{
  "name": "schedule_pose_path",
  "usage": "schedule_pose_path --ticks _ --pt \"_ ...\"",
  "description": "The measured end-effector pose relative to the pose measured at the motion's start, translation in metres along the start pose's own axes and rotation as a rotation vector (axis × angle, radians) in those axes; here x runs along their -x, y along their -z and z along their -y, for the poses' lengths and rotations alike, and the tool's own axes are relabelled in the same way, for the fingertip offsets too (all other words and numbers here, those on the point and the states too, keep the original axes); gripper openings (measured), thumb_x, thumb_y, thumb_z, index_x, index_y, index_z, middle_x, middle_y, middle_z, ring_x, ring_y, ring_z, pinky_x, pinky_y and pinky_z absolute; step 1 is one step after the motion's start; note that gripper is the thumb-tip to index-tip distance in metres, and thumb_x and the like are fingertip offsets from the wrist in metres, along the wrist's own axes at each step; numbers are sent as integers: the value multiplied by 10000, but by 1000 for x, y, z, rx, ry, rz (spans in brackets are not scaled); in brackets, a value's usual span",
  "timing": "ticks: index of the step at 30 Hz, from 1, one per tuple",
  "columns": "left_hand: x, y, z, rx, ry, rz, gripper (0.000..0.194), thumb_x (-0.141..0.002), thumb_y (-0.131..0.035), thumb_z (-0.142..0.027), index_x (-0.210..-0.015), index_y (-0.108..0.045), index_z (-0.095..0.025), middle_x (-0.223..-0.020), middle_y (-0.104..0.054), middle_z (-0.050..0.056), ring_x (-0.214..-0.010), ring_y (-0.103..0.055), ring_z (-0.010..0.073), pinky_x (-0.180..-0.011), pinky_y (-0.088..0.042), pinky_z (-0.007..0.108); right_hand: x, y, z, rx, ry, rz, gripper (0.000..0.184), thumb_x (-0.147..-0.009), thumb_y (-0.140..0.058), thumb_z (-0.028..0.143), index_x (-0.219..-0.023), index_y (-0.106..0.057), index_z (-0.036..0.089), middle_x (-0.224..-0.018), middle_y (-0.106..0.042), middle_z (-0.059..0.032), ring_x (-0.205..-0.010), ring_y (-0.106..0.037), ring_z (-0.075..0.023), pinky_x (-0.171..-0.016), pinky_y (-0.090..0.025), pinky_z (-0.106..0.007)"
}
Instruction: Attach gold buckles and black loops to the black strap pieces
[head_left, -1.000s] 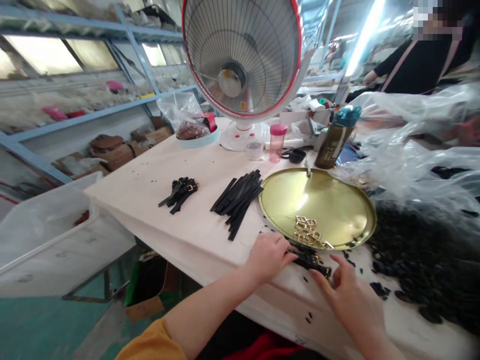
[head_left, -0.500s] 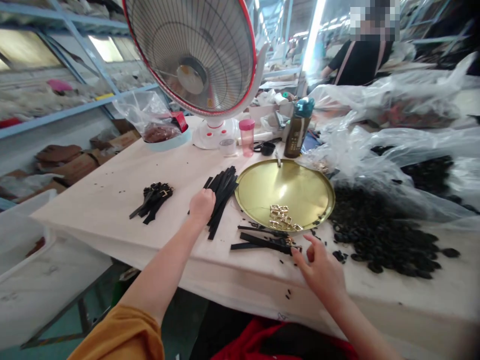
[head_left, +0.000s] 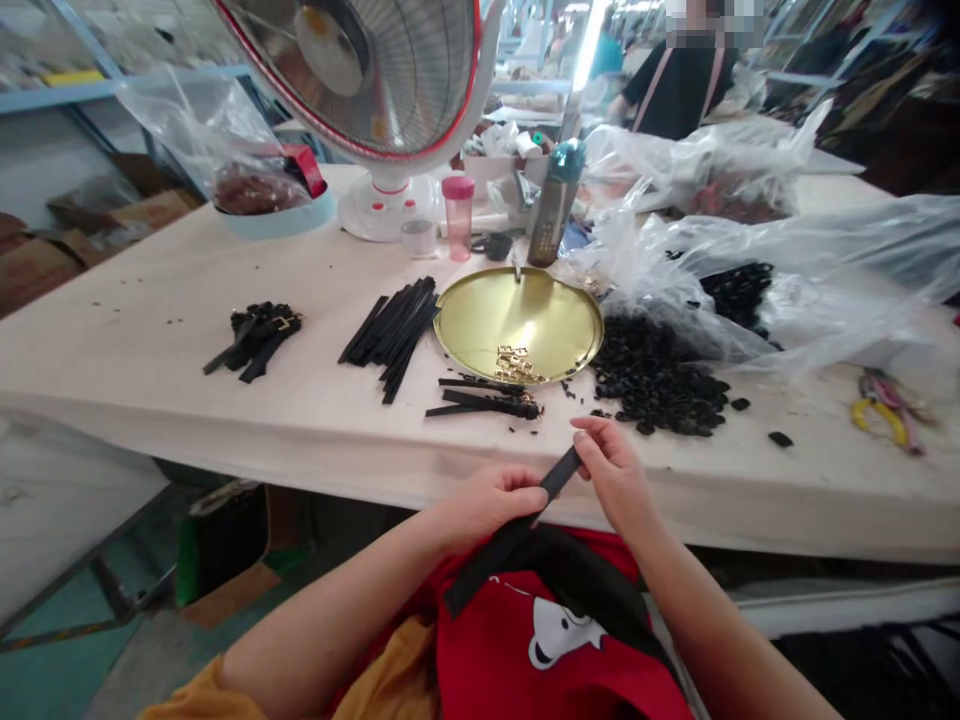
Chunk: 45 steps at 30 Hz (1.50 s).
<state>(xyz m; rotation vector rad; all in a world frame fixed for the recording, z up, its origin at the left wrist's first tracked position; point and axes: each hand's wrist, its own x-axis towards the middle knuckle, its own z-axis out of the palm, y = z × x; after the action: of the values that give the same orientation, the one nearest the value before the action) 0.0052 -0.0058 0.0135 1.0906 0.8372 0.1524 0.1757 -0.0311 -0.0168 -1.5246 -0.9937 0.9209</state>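
A flat black strap (head_left: pixel 491 550) slants across my lap in front of the table edge. My left hand (head_left: pixel 502 500) pinches it around its middle, and the fingers of my right hand (head_left: pixel 602 452) are closed on its upper end. Beyond my hands, several black straps with gold buckles (head_left: pixel 487 402) lie near the table's front edge. Behind them a round gold tray (head_left: pixel 540 310) bears a small heap of gold buckles (head_left: pixel 516 364) at its near rim. Left of the tray is a pile of plain black straps (head_left: pixel 394 325), and further left a bunch of buckled straps (head_left: pixel 256 338).
Right of the tray spreads a heap of small black pieces (head_left: pixel 660 380) under clear plastic bags (head_left: pixel 832 270). Yellow-handled pliers (head_left: pixel 879 422) lie at the far right. A fan heater (head_left: pixel 390 205), a pink cup (head_left: pixel 458 222) and a dark bottle (head_left: pixel 553 210) stand at the back.
My left hand went to the plain strap pile and brought one strap back over my lap. The right hand left the buckled straps and now grips this strap's end. The view has shifted right.
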Motion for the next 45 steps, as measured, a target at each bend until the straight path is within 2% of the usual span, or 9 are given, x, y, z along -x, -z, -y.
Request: schedule_pose_path --ticks 6,11,17,20,24,27,35,40,45 --pt "-9 -5 10 113 5 -89 236 -710 -526 -279 -891 -573 -135 -559 -436 -58 -451 -356 41 -421 -242 166 -24 43 -22 630 221 -134 293 -827 -417 364 -998 -541 161 -775 -535 -37 -586 -486 -137 -605 -414 -298" --pt "-11 -3 11 208 36 -155 179 -697 -523 -234 -842 -547 -133 -537 -442 -61 -441 -368 39 -418 -254 163 -52 60 -36 1173 337 22 287 -812 -445 298 -1026 -586 169 -949 -541 -96 -693 -551 -182 -677 -425 -316" --pt "-13 4 6 283 6 -191 146 -699 -528 -231 -808 -538 -134 -544 -482 -50 -439 -390 41 -448 -295 171 -63 58 -46 1243 349 59 220 -806 -460 289 -928 -602 173 -915 -555 -84 -678 -557 -173 -646 -427 -291" --pt "-12 15 -8 251 -171 -271 146 -705 -577 -240 -803 -554 -135 -627 -556 -29 -537 -475 57 -530 -361 179 -67 57 -48 1214 364 58 175 -791 -470 273 -864 -594 173 -908 -562 -85 -727 -561 -195 -667 -434 -303" --pt "-12 33 -26 291 -454 -378 122 -727 -612 -217 -802 -550 -144 -787 -644 7 -702 -553 77 -647 -393 182 -68 53 -43 1069 362 19 243 -771 -459 213 -966 -573 122 -903 -568 -116 -785 -557 -224 -738 -439 -346" --pt "-13 36 -25 341 -513 -290 117 -754 -602 -209 -847 -551 -159 -920 -658 34 -758 -590 101 -633 -404 191 -60 50 -33 817 295 15 286 -765 -483 247 -1014 -584 150 -913 -555 -96 -760 -550 -203 -742 -442 -355" --pt "-15 23 -6 23 -652 -200 64 -758 -593 -153 -820 -602 -165 -1029 -627 55 -960 -581 164 -845 -439 289 -29 36 -21 -525 -424 32 229 -645 -694 322 -848 -647 229 -756 -614 19 -635 -569 -79 -608 -501 -191" --pt "-17 27 7 -349 -723 -139 145 -755 -596 -183 -897 -628 -185 -1079 -610 73 -1000 -568 173 -885 -429 297 -23 36 -23 -705 -526 -48 266 -590 -736 218 -842 -653 198 -709 -642 26 -588 -587 -68 -598 -524 -171" --pt "-17 25 19 -522 -716 -131 152 -799 -529 -173 -916 -625 -183 -1102 -596 80 -984 -575 139 -852 -449 262 -17 33 -20 -627 -435 -70 212 -626 -714 250 -816 -630 207 -750 -653 22 -570 -575 -60 -583 -515 -170"
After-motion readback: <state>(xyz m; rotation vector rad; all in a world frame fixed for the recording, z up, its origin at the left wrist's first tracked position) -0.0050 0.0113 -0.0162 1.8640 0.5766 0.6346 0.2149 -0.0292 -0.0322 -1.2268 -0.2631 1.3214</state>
